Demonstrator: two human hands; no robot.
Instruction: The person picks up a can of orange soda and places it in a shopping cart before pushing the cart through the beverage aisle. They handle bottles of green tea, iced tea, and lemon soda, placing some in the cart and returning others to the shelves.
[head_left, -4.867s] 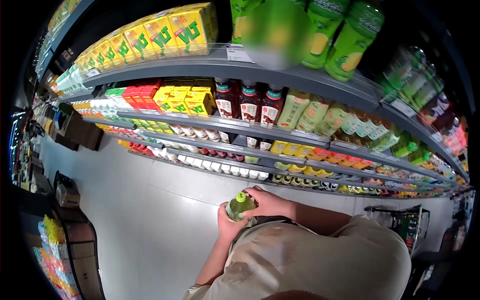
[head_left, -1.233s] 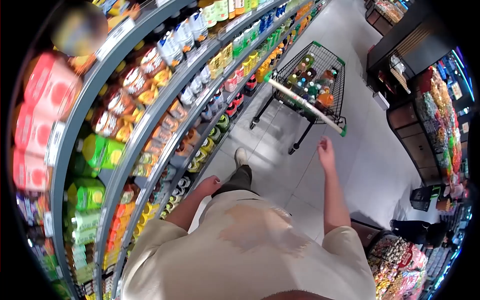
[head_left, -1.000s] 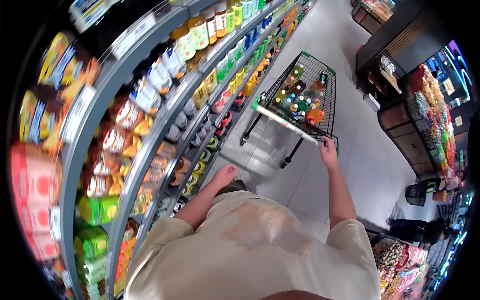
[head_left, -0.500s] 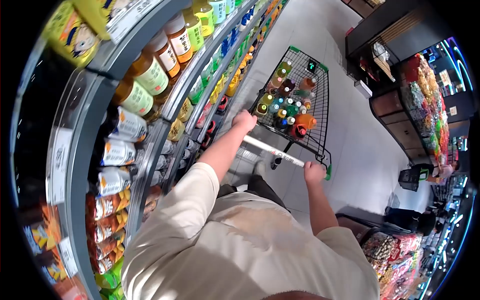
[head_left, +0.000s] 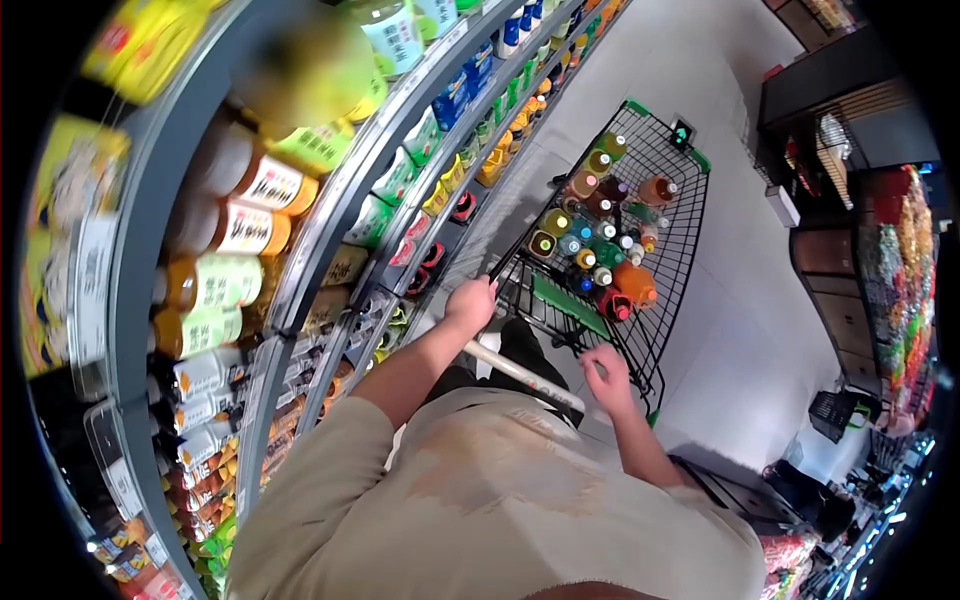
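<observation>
A black wire shopping cart point(head_left: 668, 215) with green corner pieces stands in front of me. My left hand point(head_left: 470, 306) is closed around the bar at its near left corner, just beyond the end of the white handle point(head_left: 525, 376). My right hand point(head_left: 608, 380) hovers over the cart's near right side, off the handle, fingers loosely curled with a gap and nothing in them. Several drink bottles stand in the basket, among them an orange bottle point(head_left: 634, 284), a red-topped dark bottle point(head_left: 612, 304) and a yellow-green bottle point(head_left: 556, 222).
Shelves of bottled drinks point(head_left: 225, 281) and packets run close along my left. A blurred yellow-green shape point(head_left: 305, 75) covers part of the upper shelf. Grey tiled floor point(head_left: 735, 300) lies right of the cart. Farther right are a packaged-goods display point(head_left: 895, 290) and a black basket point(head_left: 838, 414).
My right hand has left the handle. The left hand has moved down and slightly left. The cart sits farther right in view, its handle closer to my body, and more shelf shows on the left.
</observation>
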